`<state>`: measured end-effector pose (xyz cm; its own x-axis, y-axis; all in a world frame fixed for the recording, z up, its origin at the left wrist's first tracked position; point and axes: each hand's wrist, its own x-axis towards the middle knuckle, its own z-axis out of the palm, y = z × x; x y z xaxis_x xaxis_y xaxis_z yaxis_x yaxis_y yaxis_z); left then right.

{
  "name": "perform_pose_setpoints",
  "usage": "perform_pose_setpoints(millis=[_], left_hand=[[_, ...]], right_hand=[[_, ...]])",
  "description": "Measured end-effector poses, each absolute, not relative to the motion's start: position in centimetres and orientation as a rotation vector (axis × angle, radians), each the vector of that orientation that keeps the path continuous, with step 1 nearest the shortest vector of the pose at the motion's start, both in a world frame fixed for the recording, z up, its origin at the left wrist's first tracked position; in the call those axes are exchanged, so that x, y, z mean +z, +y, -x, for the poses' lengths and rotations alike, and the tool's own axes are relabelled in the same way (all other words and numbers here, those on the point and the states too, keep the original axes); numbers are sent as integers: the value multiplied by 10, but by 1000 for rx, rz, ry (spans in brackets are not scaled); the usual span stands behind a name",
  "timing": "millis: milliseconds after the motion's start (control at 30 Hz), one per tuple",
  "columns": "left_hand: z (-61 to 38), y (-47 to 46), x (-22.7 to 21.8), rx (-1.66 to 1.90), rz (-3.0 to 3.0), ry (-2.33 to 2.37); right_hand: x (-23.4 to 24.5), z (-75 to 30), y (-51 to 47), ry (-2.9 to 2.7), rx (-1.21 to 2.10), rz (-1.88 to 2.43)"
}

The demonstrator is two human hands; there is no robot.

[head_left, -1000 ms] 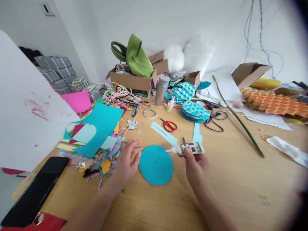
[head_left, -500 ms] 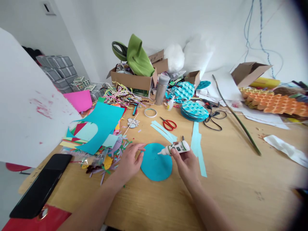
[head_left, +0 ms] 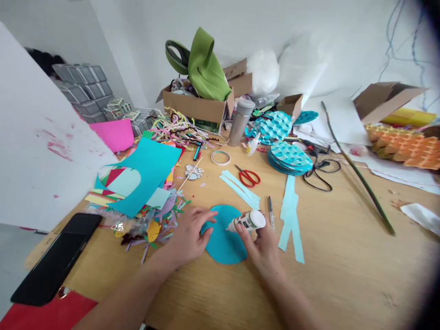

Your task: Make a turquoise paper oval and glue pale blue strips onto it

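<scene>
A round blue paper disc (head_left: 225,245) lies flat on the wooden table between my hands. My right hand (head_left: 263,245) grips a white glue bottle (head_left: 252,220), tilted so its nozzle points down and left at the disc. Whether the nozzle touches the paper I cannot tell. At the disc's left edge rests my left hand (head_left: 192,231), fingers apart and holding nothing. Just beyond the disc are pale blue paper strips (head_left: 240,190) and red-handled scissors (head_left: 248,177). A pen (head_left: 271,211) lies right behind the bottle, beside more pale strips (head_left: 291,220).
Coloured paper sheets and scraps (head_left: 151,167) spread at left, near a black phone (head_left: 57,259). A tape roll (head_left: 220,157), metal flask (head_left: 240,123), second glue bottle (head_left: 253,145) and stacked blue honeycomb discs (head_left: 290,158) stand farther back. A long green stick (head_left: 359,169) lies at right.
The glue bottle has tipped more toward me and its nozzle has come lower over the disc. My left fingers have spread over the disc's edge. The whole view has shifted slightly.
</scene>
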<state>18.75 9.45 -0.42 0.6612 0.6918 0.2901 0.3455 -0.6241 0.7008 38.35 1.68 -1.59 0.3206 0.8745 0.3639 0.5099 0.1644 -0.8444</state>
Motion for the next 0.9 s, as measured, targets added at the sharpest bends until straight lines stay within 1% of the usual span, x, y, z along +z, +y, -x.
perform_pose_setpoints(millis=[233, 500, 900], left_hand=[[-190, 88, -3, 513, -2314, 772], [-191, 89, -7, 526, -2322, 878], [-191, 88, -7, 500, -2297, 867]], right_hand=[[-18, -385, 17, -1451, 259, 1532], [-16, -381, 22, -1436, 240, 1598], [-15, -384, 21, -1293, 245, 1642]])
